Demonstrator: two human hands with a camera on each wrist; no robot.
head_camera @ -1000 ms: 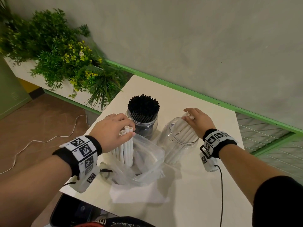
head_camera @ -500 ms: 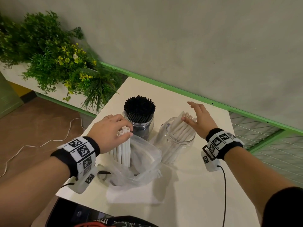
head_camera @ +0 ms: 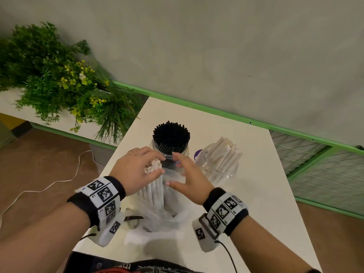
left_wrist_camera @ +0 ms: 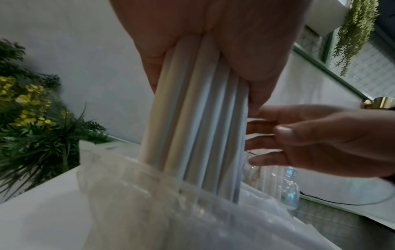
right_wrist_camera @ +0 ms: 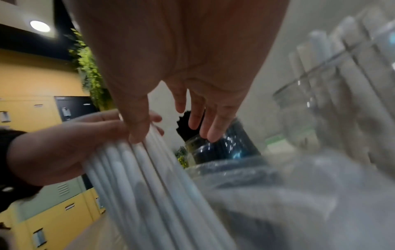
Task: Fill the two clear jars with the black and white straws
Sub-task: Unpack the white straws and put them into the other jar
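My left hand (head_camera: 137, 170) grips a bundle of white straws (head_camera: 155, 186) upright, their lower ends inside a clear plastic bag (head_camera: 157, 219). The same bundle of white straws (left_wrist_camera: 198, 118) fills the left wrist view. My right hand (head_camera: 187, 180) is beside the bundle with fingers spread, thumb close to the straws (right_wrist_camera: 149, 169), holding nothing. A clear jar (head_camera: 171, 152) packed with black straws (head_camera: 171, 134) stands behind the hands. To the right a second clear jar (head_camera: 218, 170) holds leaning white straws (head_camera: 224, 152).
The white table (head_camera: 246, 223) ends at its left edge near a planter of green and yellow plants (head_camera: 59, 85). A white cable (head_camera: 49, 184) lies on the brown floor. A green-trimmed wall and wire mesh panel (head_camera: 325, 174) lie behind and to the right.
My right hand left the white-straw jar and came left to the bundle in my left hand. The left hand kept its grip on the bundle.
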